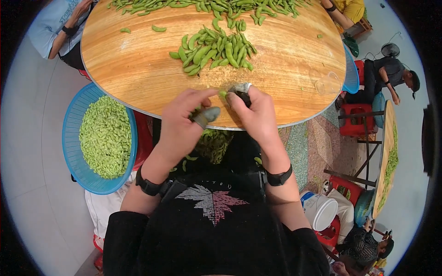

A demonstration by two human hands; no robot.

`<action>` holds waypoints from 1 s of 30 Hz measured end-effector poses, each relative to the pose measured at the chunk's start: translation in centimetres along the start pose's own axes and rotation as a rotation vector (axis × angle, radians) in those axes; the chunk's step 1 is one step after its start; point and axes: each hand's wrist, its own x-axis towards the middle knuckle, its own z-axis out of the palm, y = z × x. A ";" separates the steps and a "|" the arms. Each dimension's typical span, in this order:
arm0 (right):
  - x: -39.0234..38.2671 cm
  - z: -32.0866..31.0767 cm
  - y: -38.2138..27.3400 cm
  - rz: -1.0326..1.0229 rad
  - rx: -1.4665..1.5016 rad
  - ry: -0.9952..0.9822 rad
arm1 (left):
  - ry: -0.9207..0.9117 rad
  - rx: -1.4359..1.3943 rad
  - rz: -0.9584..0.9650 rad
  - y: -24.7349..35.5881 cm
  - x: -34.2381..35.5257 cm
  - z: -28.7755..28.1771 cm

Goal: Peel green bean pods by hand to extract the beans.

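Note:
My left hand (184, 117) is over the table's near edge, its fingers curled and a grey cover on the thumb. A bit of dark green shows inside its curl, too hidden to name. Beside it, my right hand (256, 115) is closed, with a silvery-grey cover on a fingertip and something dark beneath it. A green edamame pod (223, 94), partly hidden, sticks out from the right hand's pinch toward my left index finger. Just beyond both hands lies a small heap of edamame pods (221, 48) on the round wooden table (138, 69).
A larger pile of pods (221, 4) covers the table's far side. At my left stands a blue basket (69, 133) of shelled beans (105, 138). Clear cups (329, 83) sit near the right edge. A white bucket (318, 210) stands lower right. Other people sit around.

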 end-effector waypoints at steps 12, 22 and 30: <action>-2.0 -0.9 -2.8 0.278 0.860 -0.165 | 0.011 -0.924 -0.498 -1.1 1.1 1.8; -2.3 -0.5 -2.6 0.262 0.709 -0.234 | 0.056 -0.916 -0.369 -0.7 1.2 2.6; -2.4 -1.0 -3.1 0.592 1.277 -0.359 | -0.339 -1.344 -0.472 -2.3 1.3 1.1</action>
